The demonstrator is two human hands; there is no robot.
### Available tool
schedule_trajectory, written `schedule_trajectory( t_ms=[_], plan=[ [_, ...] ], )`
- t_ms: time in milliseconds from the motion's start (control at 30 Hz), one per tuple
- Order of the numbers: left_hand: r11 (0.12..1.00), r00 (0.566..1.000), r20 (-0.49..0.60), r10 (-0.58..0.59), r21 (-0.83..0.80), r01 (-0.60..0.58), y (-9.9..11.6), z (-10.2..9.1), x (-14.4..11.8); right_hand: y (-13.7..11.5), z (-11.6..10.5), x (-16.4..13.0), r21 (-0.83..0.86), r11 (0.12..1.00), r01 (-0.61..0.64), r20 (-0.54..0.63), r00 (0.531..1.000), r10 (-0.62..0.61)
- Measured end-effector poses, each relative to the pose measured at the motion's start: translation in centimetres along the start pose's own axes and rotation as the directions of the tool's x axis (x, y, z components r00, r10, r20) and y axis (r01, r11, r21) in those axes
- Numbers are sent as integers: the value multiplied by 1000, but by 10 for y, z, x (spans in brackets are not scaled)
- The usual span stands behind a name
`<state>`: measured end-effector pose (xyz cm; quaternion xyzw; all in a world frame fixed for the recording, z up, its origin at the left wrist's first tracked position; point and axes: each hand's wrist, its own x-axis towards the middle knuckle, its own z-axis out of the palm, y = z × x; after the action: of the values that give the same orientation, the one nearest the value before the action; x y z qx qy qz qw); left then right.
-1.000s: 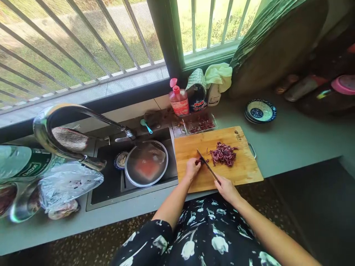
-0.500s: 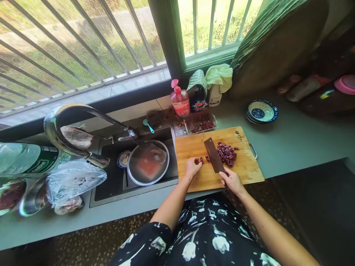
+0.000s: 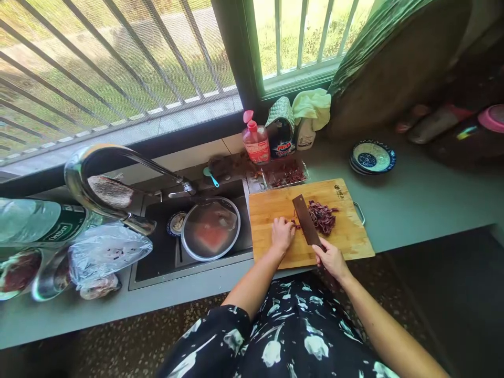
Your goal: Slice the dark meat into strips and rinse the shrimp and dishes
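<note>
My right hand (image 3: 331, 258) grips the handle of a cleaver (image 3: 307, 221), whose dark blade stands on the wooden cutting board (image 3: 268, 207). Right of the blade lies a heap of purple-red chopped food (image 3: 323, 217), its kind unclear. My left hand (image 3: 282, 234) is closed just left of the blade, fingertips bent down on small purple-red pieces (image 3: 296, 223); the fingers partly hide them. Behind the board is a clear plastic tray (image 3: 305, 170) with more dark red strips in it.
Left of the board, the sink (image 3: 157, 257) holds a round covered basin (image 3: 210, 229) and a small dish (image 3: 177, 224), under a curved faucet (image 3: 94, 152). Bottles, including a pink pump bottle (image 3: 256, 144), line the window. Stacked bowls (image 3: 372, 157) stand at the right, a plastic bag (image 3: 110, 249) at the left.
My left hand has moved right, closer to the blade, with its fingers now at the small pieces there. The cleaver has shifted very slightly right.
</note>
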<state>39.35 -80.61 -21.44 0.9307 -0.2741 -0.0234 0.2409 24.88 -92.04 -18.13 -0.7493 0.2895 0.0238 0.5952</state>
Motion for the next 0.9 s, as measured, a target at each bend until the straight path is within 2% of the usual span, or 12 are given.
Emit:
schedule_trajectory(
  t_ms=[167,500,700,900],
  plan=[
    [998,998,64,18,55,-21,2,7,5,-5,1,1,-31,999,29,0,1000,-29],
    [997,996,51,68,40,-70,8,10,14,-2,-1,9,-120,992,38,8,999,-37],
    [998,994,99,51,19,-53,9,17,19,1,-6,17,-99,995,-9,16,1000,10],
    [994,990,129,63,82,-74,12,16,28,6,-8,20,-126,992,9,11,1000,-7]
  ],
)
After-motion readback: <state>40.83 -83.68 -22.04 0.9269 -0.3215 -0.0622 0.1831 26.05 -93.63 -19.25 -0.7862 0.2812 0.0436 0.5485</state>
